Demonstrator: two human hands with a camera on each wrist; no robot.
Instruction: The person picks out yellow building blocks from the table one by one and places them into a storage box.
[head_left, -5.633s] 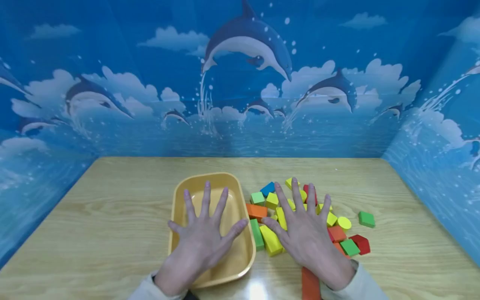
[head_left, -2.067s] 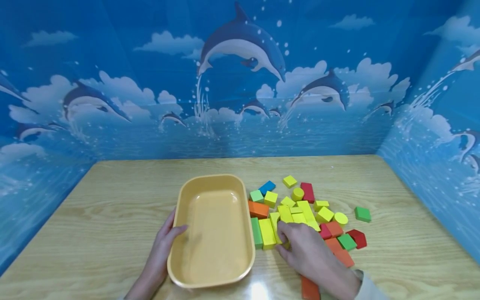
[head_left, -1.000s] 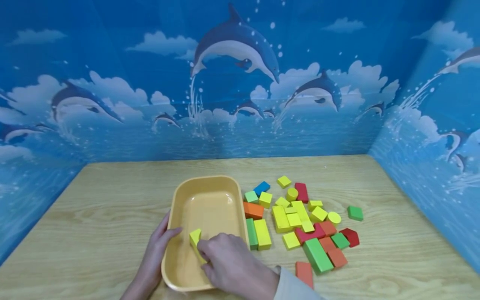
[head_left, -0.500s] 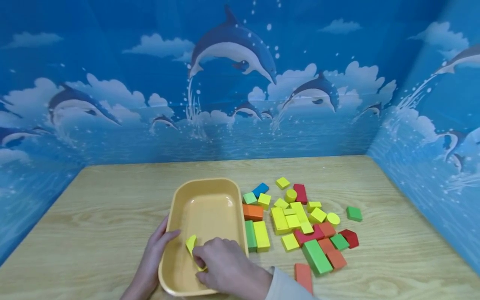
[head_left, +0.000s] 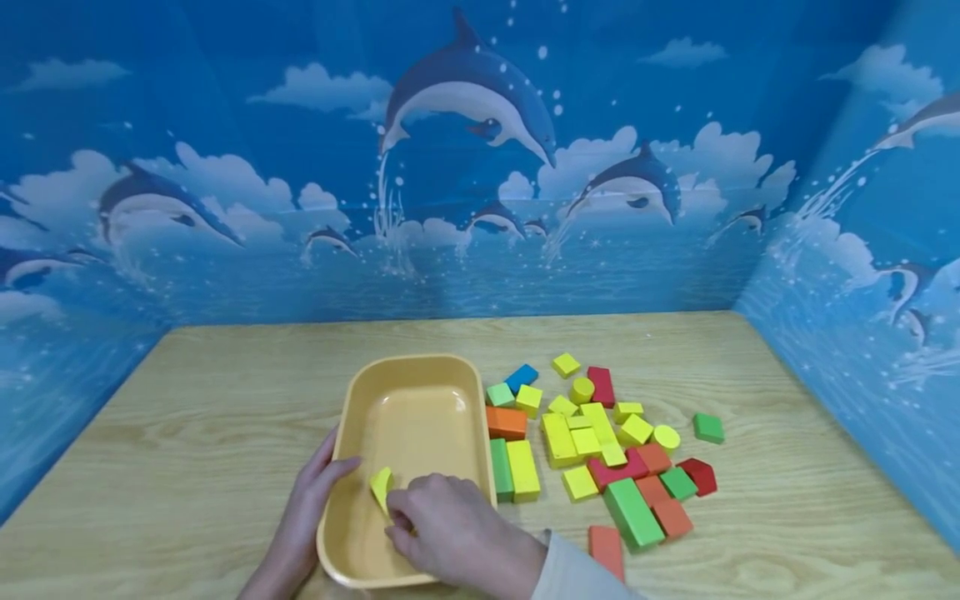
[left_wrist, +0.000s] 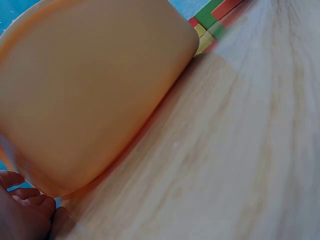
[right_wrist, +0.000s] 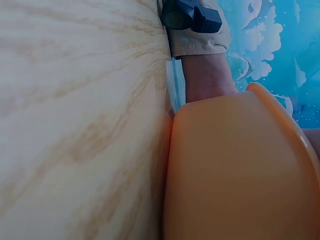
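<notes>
My left hand [head_left: 309,498] grips the left side of a tan plastic tray [head_left: 408,367], thumb over the rim and fingers outside it. In the left wrist view, its curled fingers [left_wrist: 30,200] show by the tray's outer wall [left_wrist: 95,95]. My right hand [head_left: 450,525] reaches over the tray's right rim, pinching a yellow block [head_left: 380,487] with a curved edge near the tray floor. The fingers hide this block's near end. In the right wrist view, the tray wall [right_wrist: 235,165] hides the block.
Right of the tray lie several coloured toy blocks: a yellow one [head_left: 523,471] and an orange one [head_left: 506,422] close to its rim, a red arch [head_left: 617,469], a long green block [head_left: 633,512] and a lone green block [head_left: 708,427]. A dolphin-print backdrop [head_left: 420,275] stands behind the wooden table [head_left: 240,400].
Both hands were spread open earlier. The left hand has taken hold of the tray; the right hand has carried a yellow block leftward from the pile into it. Little differs over the last half second.
</notes>
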